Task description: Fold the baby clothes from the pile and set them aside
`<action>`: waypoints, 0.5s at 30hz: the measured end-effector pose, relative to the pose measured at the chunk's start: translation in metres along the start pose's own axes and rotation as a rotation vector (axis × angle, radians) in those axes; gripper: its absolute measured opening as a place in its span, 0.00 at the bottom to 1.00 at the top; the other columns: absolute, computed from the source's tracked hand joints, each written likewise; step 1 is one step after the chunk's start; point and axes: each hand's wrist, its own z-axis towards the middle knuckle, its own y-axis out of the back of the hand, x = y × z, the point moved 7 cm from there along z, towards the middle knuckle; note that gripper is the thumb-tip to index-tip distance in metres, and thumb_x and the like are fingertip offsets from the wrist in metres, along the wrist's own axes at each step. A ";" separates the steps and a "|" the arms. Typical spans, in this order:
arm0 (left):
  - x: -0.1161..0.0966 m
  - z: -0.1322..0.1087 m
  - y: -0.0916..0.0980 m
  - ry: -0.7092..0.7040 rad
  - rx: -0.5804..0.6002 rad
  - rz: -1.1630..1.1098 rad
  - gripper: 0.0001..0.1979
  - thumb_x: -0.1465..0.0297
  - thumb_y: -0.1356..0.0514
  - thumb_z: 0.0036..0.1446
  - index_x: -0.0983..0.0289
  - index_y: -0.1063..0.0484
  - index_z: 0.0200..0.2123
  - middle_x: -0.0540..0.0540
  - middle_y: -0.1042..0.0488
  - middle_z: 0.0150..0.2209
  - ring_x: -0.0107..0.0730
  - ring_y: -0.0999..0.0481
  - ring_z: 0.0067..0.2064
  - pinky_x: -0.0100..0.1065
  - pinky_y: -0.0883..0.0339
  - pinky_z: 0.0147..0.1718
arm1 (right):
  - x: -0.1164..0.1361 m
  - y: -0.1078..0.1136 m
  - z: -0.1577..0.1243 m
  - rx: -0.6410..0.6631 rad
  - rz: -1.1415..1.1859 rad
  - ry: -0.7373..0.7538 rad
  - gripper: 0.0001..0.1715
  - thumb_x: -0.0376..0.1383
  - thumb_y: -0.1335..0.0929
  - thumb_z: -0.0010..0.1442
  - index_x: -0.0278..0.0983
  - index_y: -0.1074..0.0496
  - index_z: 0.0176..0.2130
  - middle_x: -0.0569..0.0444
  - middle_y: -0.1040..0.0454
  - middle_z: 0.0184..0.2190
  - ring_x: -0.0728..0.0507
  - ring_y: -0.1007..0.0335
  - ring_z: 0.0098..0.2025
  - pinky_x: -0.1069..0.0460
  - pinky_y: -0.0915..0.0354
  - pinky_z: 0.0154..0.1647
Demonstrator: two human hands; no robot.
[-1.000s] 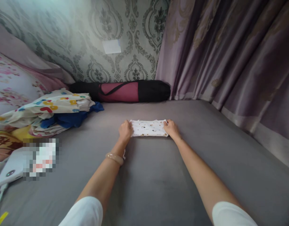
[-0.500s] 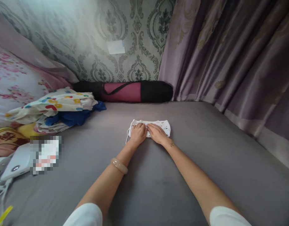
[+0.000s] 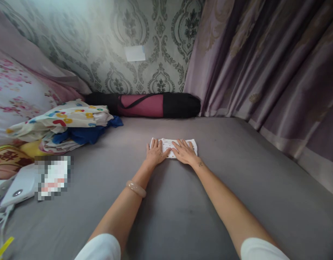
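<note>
A small folded white cloth [image 3: 169,144] with tiny dark printed spots lies flat on the grey bed sheet [image 3: 171,202]. My left hand [image 3: 156,151] rests on its left end, fingers spread and pointing away from me. On the right part of the cloth lies my right hand [image 3: 184,151], palm down with its fingers apart. The two thumbs point toward each other near the cloth's front edge. Both palms hide much of the fabric. A pale bangle [image 3: 136,189] circles my left forearm.
Rumpled patterned clothes [image 3: 71,115] and a blue garment [image 3: 87,135] are piled at the left. A maroon and black long bag [image 3: 141,105] lies along the wall. A white device [image 3: 21,186] with cables sits at left. Purple curtains [image 3: 253,65] hang at right.
My hands have moved apart, the left one outward to the left end of the cloth, and the fingers have spread out flat. The white cord at the cloth's left no longer shows.
</note>
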 end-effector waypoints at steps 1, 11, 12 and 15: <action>0.003 0.000 -0.001 0.021 0.017 -0.019 0.41 0.46 0.58 0.60 0.70 0.50 0.66 0.69 0.57 0.68 0.54 0.62 0.69 0.56 0.63 0.62 | -0.003 -0.001 0.000 0.017 0.005 -0.023 0.32 0.50 0.49 0.68 0.44 0.47 0.66 0.48 0.51 0.68 0.35 0.61 0.69 0.34 0.63 0.65; 0.020 0.005 0.003 0.066 0.055 -0.139 0.36 0.49 0.53 0.61 0.64 0.48 0.65 0.65 0.61 0.69 0.53 0.62 0.69 0.53 0.59 0.63 | -0.027 0.015 0.004 -0.038 0.355 -0.132 0.35 0.44 0.57 0.69 0.36 0.49 0.67 0.50 0.51 0.68 0.46 0.61 0.69 0.46 0.60 0.67; 0.022 0.002 0.008 0.067 0.020 -0.137 0.33 0.52 0.53 0.62 0.64 0.47 0.65 0.64 0.61 0.70 0.52 0.63 0.69 0.53 0.59 0.63 | -0.032 0.021 0.003 -0.096 0.362 -0.151 0.34 0.43 0.56 0.69 0.35 0.48 0.67 0.50 0.52 0.68 0.47 0.61 0.69 0.47 0.59 0.67; 0.021 -0.009 0.021 0.032 -0.086 -0.106 0.28 0.59 0.53 0.64 0.62 0.46 0.64 0.60 0.60 0.70 0.49 0.65 0.70 0.55 0.62 0.63 | -0.035 0.026 -0.003 -0.161 0.254 -0.155 0.33 0.41 0.51 0.69 0.31 0.48 0.66 0.47 0.54 0.68 0.43 0.64 0.70 0.45 0.61 0.68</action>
